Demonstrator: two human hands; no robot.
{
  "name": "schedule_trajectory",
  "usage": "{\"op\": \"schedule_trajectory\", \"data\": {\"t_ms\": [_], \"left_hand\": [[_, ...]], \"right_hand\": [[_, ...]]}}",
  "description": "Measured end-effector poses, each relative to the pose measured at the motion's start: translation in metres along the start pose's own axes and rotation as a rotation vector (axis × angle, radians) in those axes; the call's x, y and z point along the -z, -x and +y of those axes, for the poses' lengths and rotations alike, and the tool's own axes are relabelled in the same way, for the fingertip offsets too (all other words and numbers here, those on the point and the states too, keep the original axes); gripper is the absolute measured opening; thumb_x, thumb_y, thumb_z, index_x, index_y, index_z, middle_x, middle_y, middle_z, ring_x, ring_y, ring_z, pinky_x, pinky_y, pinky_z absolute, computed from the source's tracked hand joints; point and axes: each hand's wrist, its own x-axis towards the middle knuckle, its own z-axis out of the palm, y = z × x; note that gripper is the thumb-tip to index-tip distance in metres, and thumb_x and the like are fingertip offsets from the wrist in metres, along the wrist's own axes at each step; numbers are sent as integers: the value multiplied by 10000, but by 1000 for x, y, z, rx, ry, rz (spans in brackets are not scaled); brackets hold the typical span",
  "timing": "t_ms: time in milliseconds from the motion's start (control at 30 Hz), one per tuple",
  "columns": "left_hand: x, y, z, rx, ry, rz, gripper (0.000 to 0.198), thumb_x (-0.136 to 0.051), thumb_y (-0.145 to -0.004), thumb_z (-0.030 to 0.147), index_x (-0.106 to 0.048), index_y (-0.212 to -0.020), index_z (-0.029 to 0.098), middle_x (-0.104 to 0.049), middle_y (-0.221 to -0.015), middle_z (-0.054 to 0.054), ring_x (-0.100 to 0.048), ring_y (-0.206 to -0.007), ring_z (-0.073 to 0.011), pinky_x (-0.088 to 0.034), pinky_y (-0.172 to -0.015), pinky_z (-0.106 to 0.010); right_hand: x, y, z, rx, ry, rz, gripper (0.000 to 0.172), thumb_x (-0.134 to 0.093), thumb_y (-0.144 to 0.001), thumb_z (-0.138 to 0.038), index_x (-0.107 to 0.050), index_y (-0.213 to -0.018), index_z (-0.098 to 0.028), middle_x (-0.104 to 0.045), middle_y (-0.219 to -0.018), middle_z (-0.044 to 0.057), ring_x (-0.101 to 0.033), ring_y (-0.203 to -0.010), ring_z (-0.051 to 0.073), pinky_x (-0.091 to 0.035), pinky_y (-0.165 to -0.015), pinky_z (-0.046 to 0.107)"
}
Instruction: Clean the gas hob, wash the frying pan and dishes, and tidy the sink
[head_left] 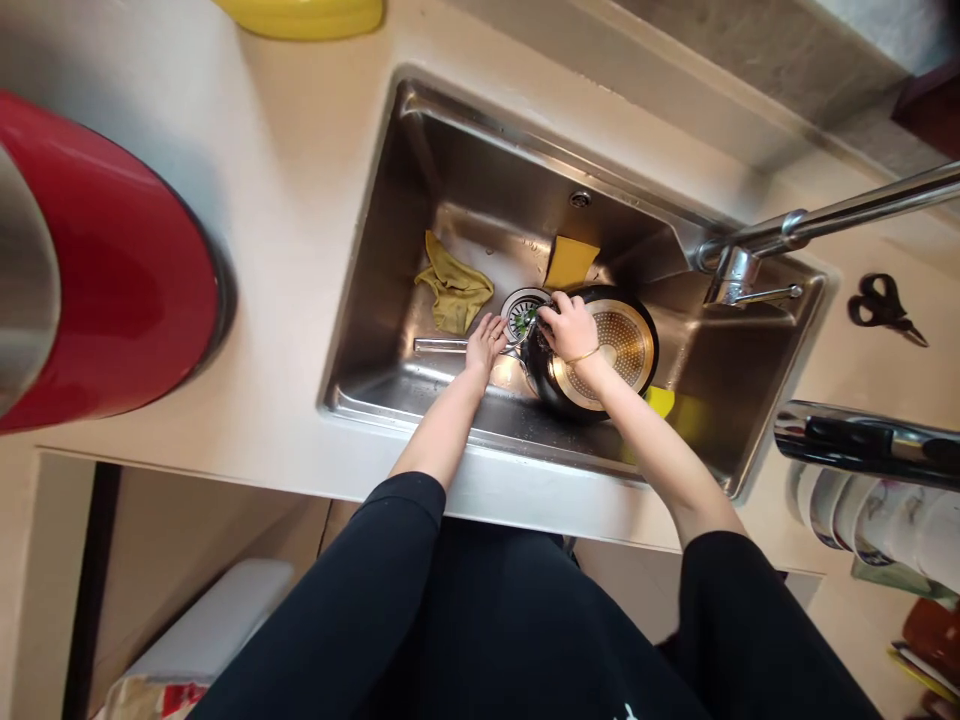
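Observation:
An upside-down frying pan (pixel 619 345) lies in the steel sink, its dotted metal base facing up. My left hand (pixel 486 345) is closed over the pan's long metal handle (pixel 439 345), fingers extending past it. At the pan's left rim is my right hand (pixel 571 328), its fingers curled and pressed down around something small and dark that they mostly hide. Beside the fingertips, green scraps (pixel 523 322) lie in the drain strainer (pixel 516 300). A crumpled yellow-green cloth (pixel 454 288) rests left of the drain. Behind the pan is a flat yellow sponge cloth (pixel 571 262).
The sink (pixel 360 250) has a chrome faucet (pixel 735 275) at its right corner. Black scissors (pixel 885 308) lie on the counter to the right, above stacked bowls (pixel 862 515). A large red appliance (pixel 112 270) stands at left. Something bright yellow (pixel 660 402) shows beside the pan.

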Motion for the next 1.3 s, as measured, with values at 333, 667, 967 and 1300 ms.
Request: {"op": "schedule_trajectory", "data": {"t_ms": [333, 667, 967, 1300], "left_hand": [[-11, -6, -3, -28, 184, 72, 590, -273, -838, 133, -470, -1372, 287, -332, -1520, 37, -84, -1444, -44, 69, -1188, -374], [-1, -2, 0, -5, 115, 8, 629, -333, -835, 173, -343, -1445, 325, -295, -1533, 47, -43, -1448, -53, 75, -1189, -412], [10, 8, -2, -45, 32, 0, 510, -321, -898, 234, -453, -1382, 324, -312, -1526, 40, -79, -1451, -77, 57, -1192, -434], [23, 13, -1, -80, -160, -42, 553, -290, -854, 112, -485, -1362, 213, -259, -1543, -18, -108, -1450, -107, 4, -1195, -400]], "right_hand": [[-7, 84, -1, 365, -30, -160, 264, -434, -922, -204, -662, -1045, -256, -581, -1160, 90, -415, -860, 202, -355, -697, 303], [-7, 53, -13, 132, -83, -121, 280, -431, -915, -244, -657, -1080, -247, -553, -1197, 108, -437, -931, 243, -403, -746, 353], [-17, 134, 79, -369, -80, -3, 360, -454, -900, -416, -650, -1121, -211, -517, -1193, 154, -480, -1088, 282, -420, -889, 404], [-5, -8, 73, -893, -155, 176, 364, -425, -898, -378, -614, -1105, -145, -472, -1157, 205, -497, -957, 305, -444, -762, 436]]}}
